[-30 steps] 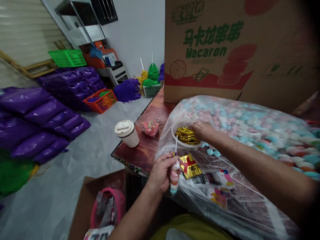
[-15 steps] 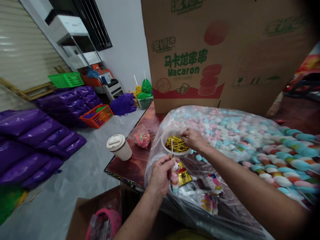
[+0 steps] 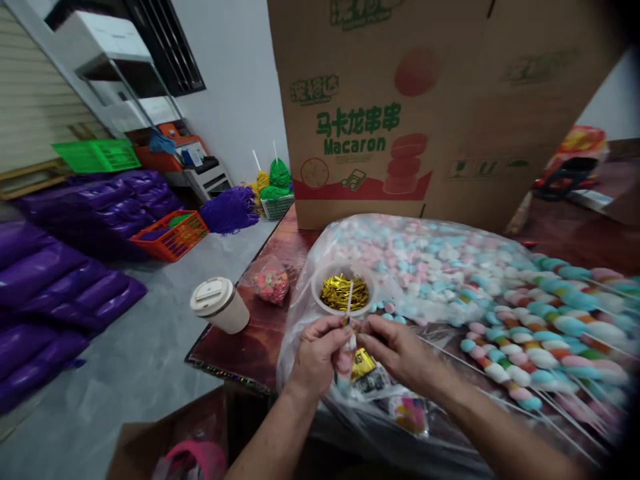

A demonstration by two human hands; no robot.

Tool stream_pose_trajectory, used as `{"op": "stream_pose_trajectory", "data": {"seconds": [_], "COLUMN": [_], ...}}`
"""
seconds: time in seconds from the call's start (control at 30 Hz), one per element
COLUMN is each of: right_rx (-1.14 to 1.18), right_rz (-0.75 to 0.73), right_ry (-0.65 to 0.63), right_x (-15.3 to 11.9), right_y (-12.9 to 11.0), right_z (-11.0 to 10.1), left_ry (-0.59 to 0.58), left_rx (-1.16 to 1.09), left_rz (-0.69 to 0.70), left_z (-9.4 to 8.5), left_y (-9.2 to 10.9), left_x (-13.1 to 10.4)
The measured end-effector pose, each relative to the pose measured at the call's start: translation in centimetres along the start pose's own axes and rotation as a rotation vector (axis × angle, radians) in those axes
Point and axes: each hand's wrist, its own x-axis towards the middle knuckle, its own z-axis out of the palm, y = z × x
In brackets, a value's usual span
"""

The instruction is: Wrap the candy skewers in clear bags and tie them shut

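A bagged marshmallow skewer (image 3: pixel 344 367) stands upright in my left hand (image 3: pixel 320 353), which is closed around the gathered neck of its clear bag. Its white stick (image 3: pixel 350 297) points up out of the neck. Right beside it, my right hand (image 3: pixel 395 347) pinches at the neck, fingers closed on what looks like a gold twist tie, mostly hidden. Just beyond both hands sits a white bowl (image 3: pixel 316 293) filled with gold twist ties (image 3: pixel 337 291). Under the hands lie a gold packet (image 3: pixel 364 363) and several printed bags (image 3: pixel 410 413).
A big plastic bag of pastel marshmallows (image 3: pixel 400 260) covers the table's middle. Finished marshmallow skewers (image 3: pixel 530 347) lie at right. A cardboard box (image 3: pixel 360 167) stands behind. Left are a lidded cup (image 3: pixel 225 307) and a small candy bag (image 3: pixel 270 280); an open carton (image 3: pixel 135 440) is below.
My right hand has moved from the bowl's rim down to the bag neck beside my left hand. The view has shifted slightly right; my left hand still holds the skewer.
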Motion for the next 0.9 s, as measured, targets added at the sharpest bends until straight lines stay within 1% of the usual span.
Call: {"op": "stream_pose_trajectory", "data": {"seconds": [0.07, 0.13, 0.2, 0.3, 0.37, 0.43, 0.53, 0.63, 0.7, 0.73, 0.77, 0.83, 0.87, 0.9], "right_rx": [0.127, 0.275, 0.378, 0.395, 0.383, 0.404, 0.453, 0.392, 0.280, 0.216, 0.151, 0.058, 0.036, 0.022], "right_rz": [0.053, 0.135, 0.208, 0.257, 0.255, 0.249, 0.267, 0.268, 0.229, 0.207, 0.195, 0.187, 0.166, 0.117], "right_ry": [0.032, 0.086, 0.087, 0.068, 0.096, 0.119, 0.090, 0.050, 0.085, 0.133, 0.189, 0.271, 0.274, 0.240], "right_x": [-3.3, -5.9, -7.7, -8.8, -8.9, -9.0, -9.4, -10.0, -10.5, -10.7, -10.9, -11.4, -11.7, -11.9], "right_y": [0.0, 0.2, 0.7, 1.4, 2.0, 2.4, 2.8, 3.3, 3.7, 3.9, 4.0, 3.9, 3.5, 3.1], "right_z": [-0.8, -1.9, -2.6, -2.3, -1.8, -1.5, -1.9, -2.3, -2.1, -1.9, -1.8, -1.6, -1.7, -1.9], "left_ry": [0.027, 0.065, 0.036, -0.037, -0.057, -0.092, -0.165, -0.234, -0.293, -0.311, -0.314, -0.263, -0.240, -0.244], "left_rx": [-0.032, -0.017, 0.080, 0.221, 0.268, 0.317, 0.413, 0.495, 0.537, 0.543, 0.537, 0.464, 0.401, 0.332], "left_rz": [-0.060, -0.122, -0.174, -0.176, -0.157, -0.159, -0.179, -0.212, -0.205, -0.192, -0.182, -0.186, -0.217, -0.281], "left_z": [0.5, 1.3, 2.5, 4.6, 5.9, 6.7, 6.7, 6.1, 5.7, 5.6, 5.5, 5.3, 5.2, 5.1], "left_y": [-0.8, -1.7, -2.5, -3.4, -3.7, -3.9, -4.2, -4.2, -4.3, -4.4, -4.5, -4.9, -5.0, -5.2], "left_x": [-0.6, -1.1, -1.6, -2.4, -3.0, -3.6, -4.3, -5.0, -5.4, -5.6, -5.7, -5.8, -5.8, -5.7]}}
